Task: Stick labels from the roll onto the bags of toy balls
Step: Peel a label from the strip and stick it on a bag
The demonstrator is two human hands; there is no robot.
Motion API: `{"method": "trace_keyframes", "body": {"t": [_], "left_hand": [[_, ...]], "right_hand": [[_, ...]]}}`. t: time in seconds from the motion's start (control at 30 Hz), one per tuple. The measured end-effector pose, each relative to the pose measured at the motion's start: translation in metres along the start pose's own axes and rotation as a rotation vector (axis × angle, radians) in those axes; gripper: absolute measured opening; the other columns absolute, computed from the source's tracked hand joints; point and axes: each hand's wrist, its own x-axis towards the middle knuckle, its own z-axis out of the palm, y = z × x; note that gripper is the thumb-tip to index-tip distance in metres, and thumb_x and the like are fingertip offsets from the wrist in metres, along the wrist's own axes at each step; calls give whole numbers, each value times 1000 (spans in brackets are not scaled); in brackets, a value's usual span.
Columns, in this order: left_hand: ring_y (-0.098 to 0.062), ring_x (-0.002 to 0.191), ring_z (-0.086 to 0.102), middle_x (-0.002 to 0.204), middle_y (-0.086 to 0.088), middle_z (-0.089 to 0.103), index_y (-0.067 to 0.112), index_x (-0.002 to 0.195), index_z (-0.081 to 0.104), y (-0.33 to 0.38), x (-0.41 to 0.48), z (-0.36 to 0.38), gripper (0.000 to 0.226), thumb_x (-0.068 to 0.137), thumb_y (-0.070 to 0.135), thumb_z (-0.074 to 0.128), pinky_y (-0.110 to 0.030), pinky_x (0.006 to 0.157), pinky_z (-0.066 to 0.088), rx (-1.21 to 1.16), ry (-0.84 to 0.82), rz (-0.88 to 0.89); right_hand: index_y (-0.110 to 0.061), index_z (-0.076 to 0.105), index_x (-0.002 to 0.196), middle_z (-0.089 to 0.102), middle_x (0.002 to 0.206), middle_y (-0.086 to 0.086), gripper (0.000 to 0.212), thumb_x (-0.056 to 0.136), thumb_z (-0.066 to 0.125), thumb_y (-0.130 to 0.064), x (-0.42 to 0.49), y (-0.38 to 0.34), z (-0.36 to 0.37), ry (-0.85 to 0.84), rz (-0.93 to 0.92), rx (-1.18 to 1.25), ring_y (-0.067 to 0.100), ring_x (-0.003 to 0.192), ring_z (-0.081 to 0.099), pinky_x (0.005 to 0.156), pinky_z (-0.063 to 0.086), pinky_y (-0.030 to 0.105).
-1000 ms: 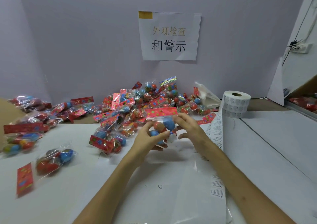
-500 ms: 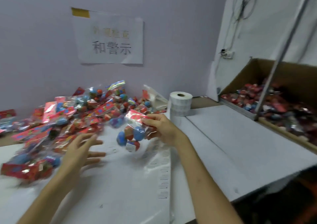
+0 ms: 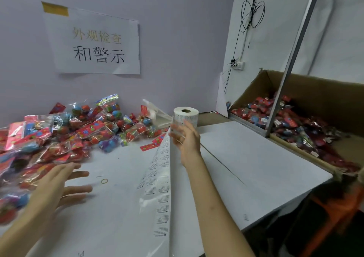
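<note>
Fingers spread and empty, the left hand (image 3: 59,184) hovers by the heaped bags (image 3: 78,130) at frame left and the right hand (image 3: 187,138) before the label roll (image 3: 185,116) at centre, each apparently poised at its own supply.

Free tabletop (image 3: 126,158) btwn bag pile (image 3: 78,130) at left & label strip (image 3: 161,178); cardboard box (image 3: 325,91) far right.

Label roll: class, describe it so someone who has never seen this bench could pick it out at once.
Find the paper sign taped to the purple wall, then look down and right to the back of the white table. There, between the pile of toy bags and the cardboard box, stands the label roll. It alone is a white cylinder, with a printed strip trailing forward.
</note>
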Motion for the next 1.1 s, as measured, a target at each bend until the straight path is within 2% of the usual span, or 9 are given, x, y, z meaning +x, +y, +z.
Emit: {"method": "trace_keyframes", "body": {"t": [0.17,0.3,0.4,0.5,0.7,0.8,0.9,1.0,1.1], "left_hand": [[-39,78,76,103,-7,76,18,112,66,54,-51,39,21,107,32,51,-42,57,63,59,70,63],[-38,79,73,106,-9,71,11,112,64,61,-54,50,16,106,21,53,-45,69,60,230,98,110],[-30,77,74,106,-6,70,13,106,66,59,-54,50,10,104,16,56,-40,66,58,386,134,165],[-20,72,73,104,-3,70,16,102,67,58,-54,49,8,101,13,59,-30,59,53,500,166,211],[-16,77,72,102,3,70,21,99,67,58,-56,49,10,99,13,61,-32,72,56,647,162,270],[-15,78,71,101,7,69,26,95,66,56,-55,48,13,98,14,62,-32,74,56,664,161,280],[-13,77,71,100,11,68,31,91,64,54,-54,47,17,98,16,61,-35,79,59,653,160,286],[-10,78,70,101,16,66,34,91,62,53,-52,47,17,99,19,60,-36,82,59,645,160,274],[-9,78,70,102,17,65,33,94,63,51,-51,46,13,99,22,59,-37,83,58,644,153,282]], "right_hand": [[-20,71,101,75,81,4,21,94,56,-7,-12,10,13,-102,-89,-377,12,58,64,65,49,28],[-19,73,87,75,82,6,25,94,56,-2,-24,17,26,-202,-296,-644,14,66,68,61,54,24],[-14,74,94,74,88,-1,20,95,58,-2,-33,23,44,-274,-381,-713,12,74,72,71,61,28],[-16,72,109,71,103,-4,17,93,66,-10,-31,29,64,-429,-335,-896,13,95,68,86,59,35],[-18,44,148,49,149,6,69,88,77,-26,-9,49,102,-709,-157,-1208,26,129,53,103,50,44],[-17,20,160,30,163,9,100,83,82,-33,10,74,118,-726,-143,-1351,31,145,38,110,40,46],[-20,7,162,23,166,10,112,82,84,-33,28,103,130,-674,-143,-1346,34,149,31,114,36,49],[-20,6,162,22,167,10,114,81,85,-34,42,128,136,-594,-97,-1255,34,150,30,117,34,52],[-17,21,159,40,157,10,103,81,84,-39,52,144,139,-524,-111,-1287,31,139,46,112,44,47]]}}
